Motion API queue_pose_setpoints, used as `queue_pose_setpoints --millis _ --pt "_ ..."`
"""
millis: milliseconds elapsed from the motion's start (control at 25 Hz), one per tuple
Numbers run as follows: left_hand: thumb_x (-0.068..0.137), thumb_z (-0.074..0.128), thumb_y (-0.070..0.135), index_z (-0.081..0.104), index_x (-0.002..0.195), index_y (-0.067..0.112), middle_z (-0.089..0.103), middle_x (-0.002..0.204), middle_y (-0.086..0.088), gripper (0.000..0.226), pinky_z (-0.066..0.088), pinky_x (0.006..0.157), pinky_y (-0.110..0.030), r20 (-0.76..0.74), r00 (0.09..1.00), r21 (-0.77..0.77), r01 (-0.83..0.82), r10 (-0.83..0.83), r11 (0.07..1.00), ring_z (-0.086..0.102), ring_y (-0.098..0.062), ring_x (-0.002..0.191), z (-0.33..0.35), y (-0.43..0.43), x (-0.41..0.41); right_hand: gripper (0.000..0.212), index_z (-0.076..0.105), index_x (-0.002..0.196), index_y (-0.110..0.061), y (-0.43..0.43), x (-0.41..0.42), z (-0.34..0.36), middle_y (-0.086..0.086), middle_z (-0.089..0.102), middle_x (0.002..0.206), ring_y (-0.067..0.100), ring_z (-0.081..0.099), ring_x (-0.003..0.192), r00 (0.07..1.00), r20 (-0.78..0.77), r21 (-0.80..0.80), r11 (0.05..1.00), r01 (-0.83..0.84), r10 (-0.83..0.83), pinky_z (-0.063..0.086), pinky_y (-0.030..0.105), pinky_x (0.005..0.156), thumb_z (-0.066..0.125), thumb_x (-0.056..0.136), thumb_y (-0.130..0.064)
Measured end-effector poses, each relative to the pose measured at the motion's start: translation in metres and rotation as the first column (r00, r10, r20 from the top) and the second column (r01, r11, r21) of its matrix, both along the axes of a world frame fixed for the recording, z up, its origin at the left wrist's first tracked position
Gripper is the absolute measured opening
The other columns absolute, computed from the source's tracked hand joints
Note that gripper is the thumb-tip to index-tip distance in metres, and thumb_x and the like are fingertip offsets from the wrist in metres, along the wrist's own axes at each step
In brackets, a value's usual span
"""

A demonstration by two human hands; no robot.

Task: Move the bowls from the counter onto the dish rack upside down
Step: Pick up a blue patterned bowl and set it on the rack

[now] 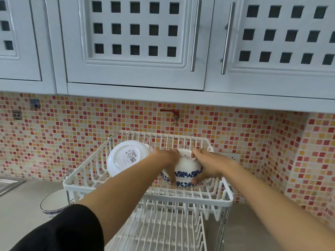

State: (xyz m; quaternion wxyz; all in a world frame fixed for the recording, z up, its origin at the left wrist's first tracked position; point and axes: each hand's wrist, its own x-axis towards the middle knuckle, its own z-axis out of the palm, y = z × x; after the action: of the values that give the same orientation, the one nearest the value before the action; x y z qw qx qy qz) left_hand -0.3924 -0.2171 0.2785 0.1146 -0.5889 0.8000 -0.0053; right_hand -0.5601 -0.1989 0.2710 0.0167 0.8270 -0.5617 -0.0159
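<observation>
In the upper tier of the white dish rack (101, 187), toward its right half, a blue-flowered bowl (186, 169) upside down, clamped between both hands. Left hand (167, 163) wrapped on the bowl's left side, fingers reaching down to the rim; right hand (205, 165) cupped on the right side, thumb at the rim, fingertips up by the foot. Just beside it at the tier's left end, a plain white bowl (126, 158) tilted on edge, stickered bottom facing out. Down on the grey surface (20, 211), left of the rack's front-left corner, another blue-rimmed bowl (54, 201) sitting upright.
</observation>
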Motion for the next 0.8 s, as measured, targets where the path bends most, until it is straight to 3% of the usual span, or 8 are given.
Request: queue_pose_setpoints --millis 120,160,280,360,480,680,800 --pt "0.072 0.079 0.024 -0.008 0.151 0.011 -0.004 0.161 -0.008 0.118 0.03 0.114 -0.049 0.027 0.997 -0.002 0.068 -0.068 0.998 0.019 -0.033 0.145 0.014 0.011 0.001 0.082 0.032 0.136 -0.024 0.001 -0.001 0.012 0.001 0.043 0.14 0.018 0.051 0.113 0.999 0.044 0.079 0.997 0.011 -0.015 0.048 0.035 0.092 0.075 0.07 -0.046" --pt "0.078 0.072 0.011 -0.009 0.151 0.01 -0.007 0.161 -0.008 0.109 0.028 0.116 -0.046 -0.005 0.995 -0.041 0.104 -0.104 0.994 0.014 -0.033 0.147 0.025 0.017 0.005 0.074 0.034 0.137 -0.023 0.002 0.001 0.021 0.001 0.04 0.143 0.017 0.048 0.119 0.994 0.105 0.085 0.996 0.004 -0.013 0.046 0.036 0.098 0.073 0.075 -0.035" --pt "0.086 0.046 -0.007 0.015 0.15 0.005 0.021 0.158 -0.014 0.073 0.031 0.115 -0.037 -0.084 0.977 -0.244 0.173 -0.199 0.954 0.029 -0.029 0.143 0.067 0.038 0.035 0.057 0.041 0.138 -0.021 0.008 0.024 0.053 0.001 0.039 0.147 0.019 0.049 0.124 0.953 0.298 -0.066 0.997 -0.031 0.05 0.046 0.039 0.102 0.057 0.084 -0.011" --pt "0.088 0.04 -0.006 0.029 0.146 0.004 0.04 0.149 -0.015 0.059 0.037 0.109 -0.034 -0.133 0.978 -0.338 0.108 -0.161 0.935 0.043 -0.027 0.135 0.092 0.054 0.071 0.049 0.043 0.137 -0.02 0.018 0.06 0.071 0.0 0.043 0.144 0.022 0.051 0.123 0.917 0.373 -0.2 0.977 -0.068 0.14 0.046 0.038 0.102 0.049 0.09 -0.009" --pt "0.092 0.038 -0.001 0.037 0.143 0.006 0.045 0.146 -0.012 0.052 0.037 0.108 -0.035 -0.146 0.987 -0.407 0.002 -0.067 0.914 0.044 -0.026 0.133 0.106 0.07 0.14 0.043 0.046 0.136 -0.018 0.031 0.131 0.084 -0.001 0.05 0.139 0.016 0.05 0.125 0.843 0.461 -0.259 0.95 -0.172 0.278 0.042 0.031 0.102 0.045 0.093 -0.011" --pt "0.093 0.037 0.0 0.043 0.14 0.006 0.046 0.145 -0.014 0.048 0.036 0.109 -0.037 -0.134 0.974 -0.338 -0.218 0.182 0.916 0.044 -0.028 0.133 0.072 0.079 0.282 0.04 0.05 0.133 -0.015 0.039 0.276 0.059 0.008 0.058 0.131 0.02 0.06 0.109 0.771 0.53 -0.18 0.936 -0.304 0.352 0.05 0.031 0.09 0.042 0.095 -0.016" --pt "0.093 0.039 0.003 0.048 0.137 0.008 0.048 0.144 -0.013 0.045 0.038 0.108 -0.038 -0.195 0.928 -0.266 -0.363 0.319 0.893 0.047 -0.028 0.131 0.046 0.069 0.361 0.047 0.039 0.14 -0.013 0.038 0.354 0.037 0.013 0.053 0.133 0.023 0.06 0.095 0.773 0.56 -0.118 0.953 -0.28 0.296 0.051 0.031 0.072 0.041 0.094 -0.02"
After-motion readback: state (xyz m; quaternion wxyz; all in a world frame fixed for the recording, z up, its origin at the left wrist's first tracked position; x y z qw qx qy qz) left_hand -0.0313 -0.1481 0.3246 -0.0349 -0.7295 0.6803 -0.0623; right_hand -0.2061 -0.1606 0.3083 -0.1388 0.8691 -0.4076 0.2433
